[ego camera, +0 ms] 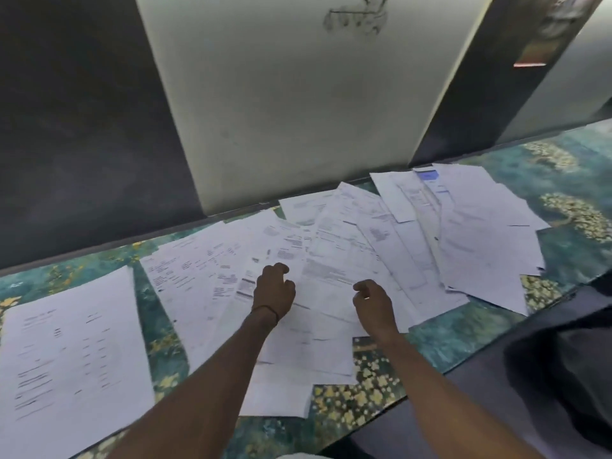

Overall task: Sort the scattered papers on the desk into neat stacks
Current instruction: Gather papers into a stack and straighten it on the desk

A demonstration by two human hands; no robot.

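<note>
Both hands are positioned over the middle of the scattered papers [334, 256]. The left hand [273, 289] is palm down with its fingers loosely curled toward the sheets; no sheet is seen lifted or pinched in it. The right hand [373, 301] is also palm down, with thumb and forefinger bent and apart and nothing between them. Whether the fingertips of either hand actually touch the paper cannot be determined. A thin dark wristband [266, 312] encircles the left wrist. The papers lie fanned and overlapping across the centre of the tabletop [433, 339], printed side up, at differing angles; several sheets pass beneath both forearms and reach toward the near edge. To the right, a further group of sheets [486, 240] overlaps the central fan, and one sheet with a blue header [427, 175] lies at the far edge. To the left, well apart from the fan, a separate sheet or squared stack [73, 352] lies with a strip of bare surface between it and the rest; its thickness cannot be determined. The tabletop carries a teal pattern with yellow floral patches. Behind it stands a dark wall [82, 127] with a pale panel [298, 101] mounted against it. A dark, soft-looking object [569, 376] sits beyond the near right edge.
</note>
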